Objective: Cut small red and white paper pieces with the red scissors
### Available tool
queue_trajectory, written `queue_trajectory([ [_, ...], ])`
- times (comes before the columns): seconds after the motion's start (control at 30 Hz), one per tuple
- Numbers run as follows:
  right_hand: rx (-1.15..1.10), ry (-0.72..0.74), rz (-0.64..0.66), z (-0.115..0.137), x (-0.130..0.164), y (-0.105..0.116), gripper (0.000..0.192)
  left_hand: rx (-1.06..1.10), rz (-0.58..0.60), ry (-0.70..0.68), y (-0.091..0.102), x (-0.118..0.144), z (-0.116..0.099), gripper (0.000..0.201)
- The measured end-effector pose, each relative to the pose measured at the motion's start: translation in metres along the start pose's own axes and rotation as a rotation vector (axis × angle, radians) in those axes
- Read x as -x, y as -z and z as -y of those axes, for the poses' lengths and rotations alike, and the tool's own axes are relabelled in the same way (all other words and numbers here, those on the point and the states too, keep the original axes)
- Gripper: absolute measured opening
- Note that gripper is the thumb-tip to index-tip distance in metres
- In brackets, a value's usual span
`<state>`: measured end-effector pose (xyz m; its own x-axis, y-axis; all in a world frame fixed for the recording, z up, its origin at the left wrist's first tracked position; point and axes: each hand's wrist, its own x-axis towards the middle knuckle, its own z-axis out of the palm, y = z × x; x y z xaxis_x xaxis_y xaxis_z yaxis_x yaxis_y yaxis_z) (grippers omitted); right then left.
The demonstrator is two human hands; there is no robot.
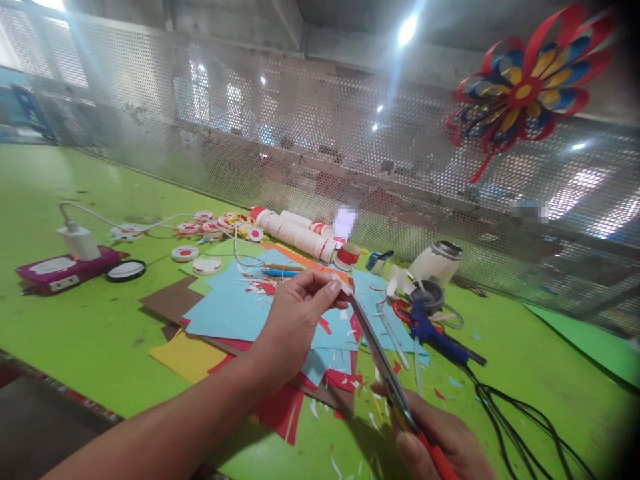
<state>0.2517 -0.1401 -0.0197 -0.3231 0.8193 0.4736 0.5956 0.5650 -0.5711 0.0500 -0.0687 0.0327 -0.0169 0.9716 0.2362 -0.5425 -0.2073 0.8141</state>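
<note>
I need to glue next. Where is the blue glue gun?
The blue glue gun lies on the green table, right of the paper sheets, just beyond the scissors in the right hand.

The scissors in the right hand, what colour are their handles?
Red-orange handles on the scissors, gripped by the right hand; the head view shows this.

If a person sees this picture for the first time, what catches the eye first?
Probably the big paper flower of red, blue and yellow, hanging on the perforated screen at upper right. Next, at the centre, the left hand pinches a small paper piece against the scissors in the right hand.
</note>
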Motion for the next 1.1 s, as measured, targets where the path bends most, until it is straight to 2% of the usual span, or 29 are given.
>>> queue_trajectory([
  [0.37,-0.010,-0.010,-0.025,0.0013,0.0005,-0.0001,0.042,-0.013,0.002,0.002,0.0003,-0.0007,-0.0005,0.011],
  [0.57,0.017,-0.023,0.006,-0.0007,0.0020,0.0003,0.046,-0.033,0.002,0.007,0.0005,-0.0010,-0.0011,0.012],
  [0.8,-0.026,-0.020,0.011,0.0006,0.0015,0.0010,0.042,-0.045,0.004,0.003,0.0006,-0.0013,-0.0013,0.012],
  [1.1,0.070,-0.040,-0.010,0.0015,0.0035,0.0005,0.044,-0.049,0.006,-0.003,0.0010,-0.0015,-0.0003,0.012],
])
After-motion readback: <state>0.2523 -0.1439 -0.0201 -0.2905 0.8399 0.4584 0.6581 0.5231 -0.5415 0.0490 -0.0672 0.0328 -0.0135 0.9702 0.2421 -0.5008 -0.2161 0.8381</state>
